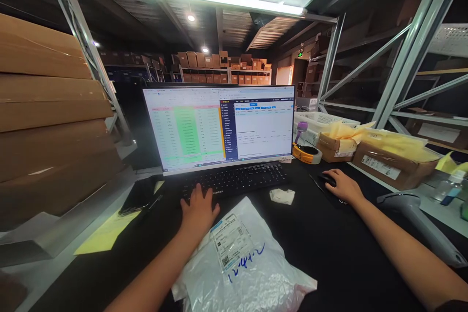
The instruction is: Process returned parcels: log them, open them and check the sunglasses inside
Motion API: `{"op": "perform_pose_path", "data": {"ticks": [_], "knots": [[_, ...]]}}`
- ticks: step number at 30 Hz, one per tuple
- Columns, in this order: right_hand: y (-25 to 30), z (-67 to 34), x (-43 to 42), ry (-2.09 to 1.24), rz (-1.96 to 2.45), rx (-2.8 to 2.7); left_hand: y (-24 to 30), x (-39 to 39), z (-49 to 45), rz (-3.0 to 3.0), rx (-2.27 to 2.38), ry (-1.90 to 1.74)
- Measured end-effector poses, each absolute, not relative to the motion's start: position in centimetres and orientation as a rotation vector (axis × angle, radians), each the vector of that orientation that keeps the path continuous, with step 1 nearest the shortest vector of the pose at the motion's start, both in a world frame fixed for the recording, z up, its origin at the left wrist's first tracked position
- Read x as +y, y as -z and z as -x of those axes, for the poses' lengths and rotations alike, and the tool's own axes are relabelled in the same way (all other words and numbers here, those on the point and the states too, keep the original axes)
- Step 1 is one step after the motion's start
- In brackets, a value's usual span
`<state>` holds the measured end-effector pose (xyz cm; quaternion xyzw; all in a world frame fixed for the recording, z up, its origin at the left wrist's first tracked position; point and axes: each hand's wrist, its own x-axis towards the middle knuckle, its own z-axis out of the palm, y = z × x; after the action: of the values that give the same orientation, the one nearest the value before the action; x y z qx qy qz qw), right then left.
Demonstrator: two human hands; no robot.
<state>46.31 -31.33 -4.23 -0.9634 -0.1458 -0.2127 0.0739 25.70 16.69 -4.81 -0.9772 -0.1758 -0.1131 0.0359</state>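
My left hand (198, 208) rests with fingers spread over the left end of a black keyboard (241, 179), holding nothing. Under the fingers of my right hand (342, 186) is a black computer mouse (329, 180) on the dark desk mat. A white plastic mailing bag (252, 268) lies close below the keyboard, partly behind my left forearm. It bears a printed shipping label (231, 242) and blue handwriting. Behind the keyboard a lit monitor (259, 131) displays tables, one with a green column. A crumpled white scrap (282, 196) sits between my hands.
Stacked cardboard boxes (47, 156) rise at the left, near a phone (139, 196) and yellow paper (106, 231). At the right are a grey barcode scanner (420, 224), tape rolls (307, 153), boxes of yellow paper (395, 156) and a clear bottle (449, 187). Metal shelf posts (409, 53) frame the desk.
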Motion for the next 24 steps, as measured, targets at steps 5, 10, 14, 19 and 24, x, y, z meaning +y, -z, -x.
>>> {"op": "perform_pose_path", "data": {"ticks": [5,10,14,19,24], "knots": [[4.19,-46.38,-31.44,0.622,2.908,-0.443,5.0,16.71,-25.62,2.991,-0.535,0.366],[4.27,-46.44,-31.58,0.608,2.915,-0.45,5.03,16.75,-25.72,2.989,-0.539,0.352],[4.33,-46.37,-31.66,0.586,2.919,-0.455,4.83,16.65,-25.74,2.996,-0.547,0.33],[4.43,-46.44,-31.76,0.578,2.92,-0.465,4.39,16.41,-25.56,3.008,-0.553,0.31],[4.58,-46.73,-31.87,0.593,2.922,-0.464,4.45,16.42,-25.48,3.014,-0.539,0.322]]}}
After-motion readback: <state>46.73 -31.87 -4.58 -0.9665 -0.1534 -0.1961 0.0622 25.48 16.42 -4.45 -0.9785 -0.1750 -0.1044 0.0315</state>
